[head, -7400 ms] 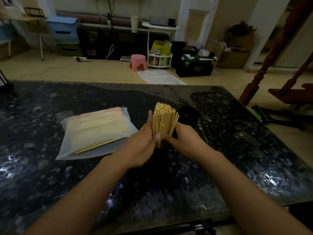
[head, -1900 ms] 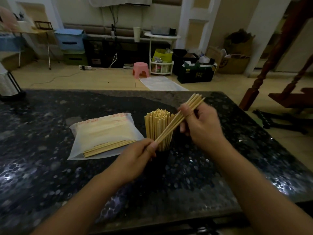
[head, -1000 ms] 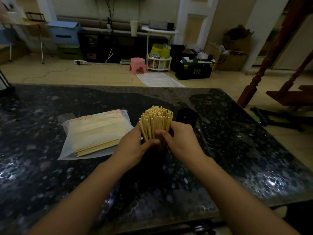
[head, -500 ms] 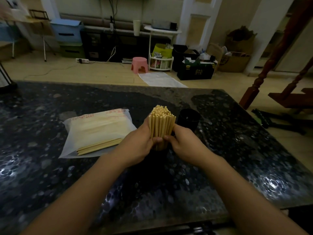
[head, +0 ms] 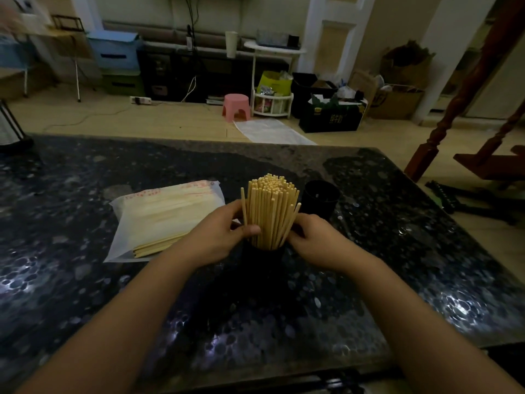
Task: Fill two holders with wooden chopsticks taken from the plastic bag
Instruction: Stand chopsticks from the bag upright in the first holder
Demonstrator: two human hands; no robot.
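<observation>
A thick bundle of wooden chopsticks [head: 271, 209] stands upright in a dark holder [head: 267, 253] at the table's middle; the holder is barely visible in the shadow. My left hand [head: 216, 237] grips the bundle from the left, thumb across its lower part. My right hand [head: 315, 240] cups it from the right, fingers curled around the sticks. A second black holder [head: 321, 199] stands just behind and to the right, and I see no chopsticks in it. The plastic bag [head: 164, 214] lies flat to the left, with several chopsticks poking out of its near end.
The dark speckled stone table [head: 397, 251] has its far edge ahead and its right edge near a red wooden post [head: 454, 103]. Beyond it on the floor are a pink stool [head: 237, 106], boxes and a white shelf trolley.
The bundle has loosened slightly: one stick now leans out on the left and a few splay on the right. Both hands stay around it, a little lower on the sticks.
</observation>
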